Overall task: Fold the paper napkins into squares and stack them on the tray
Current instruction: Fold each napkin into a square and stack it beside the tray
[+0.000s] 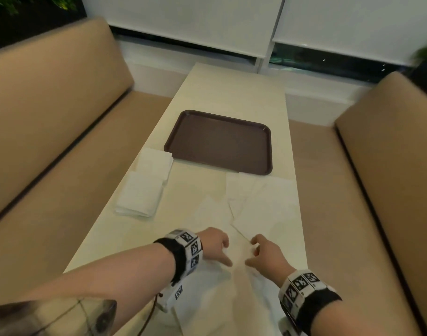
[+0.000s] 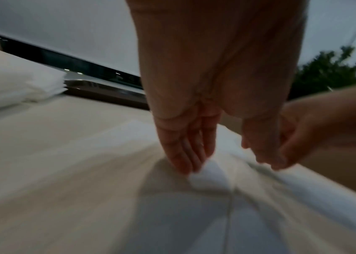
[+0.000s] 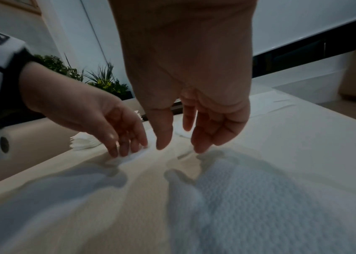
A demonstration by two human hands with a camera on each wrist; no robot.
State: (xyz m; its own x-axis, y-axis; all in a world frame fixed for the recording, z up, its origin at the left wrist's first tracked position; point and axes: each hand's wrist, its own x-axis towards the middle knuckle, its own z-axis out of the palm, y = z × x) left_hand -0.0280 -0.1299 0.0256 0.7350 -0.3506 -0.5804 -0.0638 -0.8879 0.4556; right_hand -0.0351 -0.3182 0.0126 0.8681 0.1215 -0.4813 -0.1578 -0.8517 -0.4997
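A white paper napkin (image 1: 215, 289) lies spread on the table's near end, under both hands. My left hand (image 1: 228, 254) presses its straight fingers (image 2: 183, 161) down on a raised fold of that napkin (image 2: 211, 178). My right hand (image 1: 250, 253) hovers just above the sheet (image 3: 259, 197) with relaxed fingers (image 3: 201, 142), holding nothing. The brown tray (image 1: 219, 141) sits bare at mid-table. Folded napkins (image 1: 144, 190) are stacked left of the tray; the left wrist view shows them (image 2: 16, 82) too.
Several unfolded napkins (image 1: 265, 200) lie overlapping in front of the tray on the right. Tan bench seats (image 1: 50, 117) flank the cream table (image 1: 232, 93) on both sides. A window sill and blinds close the far end.
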